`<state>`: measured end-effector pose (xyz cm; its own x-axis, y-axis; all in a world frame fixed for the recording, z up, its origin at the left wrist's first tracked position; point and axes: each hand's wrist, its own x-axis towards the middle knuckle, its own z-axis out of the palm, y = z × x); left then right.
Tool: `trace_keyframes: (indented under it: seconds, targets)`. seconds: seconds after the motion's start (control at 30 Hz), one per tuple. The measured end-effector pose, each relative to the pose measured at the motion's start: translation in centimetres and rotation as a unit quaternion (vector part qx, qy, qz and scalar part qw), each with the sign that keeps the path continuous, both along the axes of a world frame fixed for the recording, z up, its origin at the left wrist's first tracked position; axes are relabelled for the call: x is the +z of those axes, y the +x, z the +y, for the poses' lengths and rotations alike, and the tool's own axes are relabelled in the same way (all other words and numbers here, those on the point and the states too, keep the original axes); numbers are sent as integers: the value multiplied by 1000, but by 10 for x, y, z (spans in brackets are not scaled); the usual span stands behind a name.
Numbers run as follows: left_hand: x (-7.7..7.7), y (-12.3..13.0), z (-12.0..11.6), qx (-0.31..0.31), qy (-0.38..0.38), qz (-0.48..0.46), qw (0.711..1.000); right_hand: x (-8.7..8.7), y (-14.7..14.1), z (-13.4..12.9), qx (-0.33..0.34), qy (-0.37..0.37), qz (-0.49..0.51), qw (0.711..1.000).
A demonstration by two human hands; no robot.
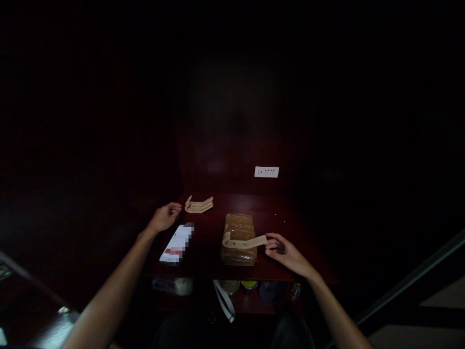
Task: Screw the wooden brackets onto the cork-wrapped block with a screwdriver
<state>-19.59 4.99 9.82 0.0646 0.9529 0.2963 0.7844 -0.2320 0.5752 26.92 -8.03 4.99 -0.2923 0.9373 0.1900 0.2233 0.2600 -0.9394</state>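
My right hand [283, 253] grips the end of a tan strap [244, 242], which lies across a brown taped parcel [239, 236] on the dark red desk [210, 203]. My left hand [165, 217] rests loosely curled with nothing in it, just left of a folded tan strap [198, 205] at the back of the desk. Beside that hand lies a white flat box [177, 244] with a red mark, its print blurred out.
A white wall socket panel [266, 171] sits on the dark wall behind the desk. Below the desk's front edge, a shelf holds jars, a white lanyard [224, 300] and a plastic bag [172, 286]. The room around is very dark.
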Motion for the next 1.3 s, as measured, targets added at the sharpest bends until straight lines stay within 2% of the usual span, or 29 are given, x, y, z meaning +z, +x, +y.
trace_keyframes:
  seconds: [0.03, 0.07, 0.17, 0.43, 0.7, 0.83, 0.87, 0.93, 0.97, 1.03, 1.13, 1.2, 1.3]
  targets:
    - [1, -16, 12, 47, -42, 74, 995, -1, 2, -2, -6, 2, 2, 1000]
    - [0, -30, 21, 68, -63, 100, 991, -3, 4, -3, -12, 2, 1, 1000]
    - [-5, -49, 34, 83, -110, 140, 981, -7, 8, -7, -29, -6, -16, 999]
    - [-29, -35, 38, 128, -182, 210, 952, -9, 11, -12, -36, -18, -47, 998]
    - [-32, -26, 36, 141, -162, 225, 950, -9, 17, -19, -67, -20, -63, 996]
    - [-21, -25, 32, 148, -140, 220, 954, -10, 21, -19, -74, -19, -71, 995]
    - [-16, -21, 30, 152, -123, 212, 958, -10, 22, -19, -79, -15, -66, 995]
    - [-2, -7, 21, 165, -16, 121, 979, -8, 23, -17, -107, -1, -46, 993]
    - [6, 5, 15, 152, 42, 56, 986, -6, 22, -15, -129, 9, -32, 991]
    - [22, 38, -1, 73, 102, -81, 989, 3, 16, -14, -184, 39, -5, 982]
    - [40, 98, -34, -73, 88, -244, 963, 29, 1, -14, -234, 99, 0, 967]
    - [47, 134, -58, -151, 62, -278, 947, 52, -13, -16, -226, 128, 4, 966]
    - [51, 173, -88, -236, 20, -295, 926, 88, -37, -21, -154, 155, 1, 976]
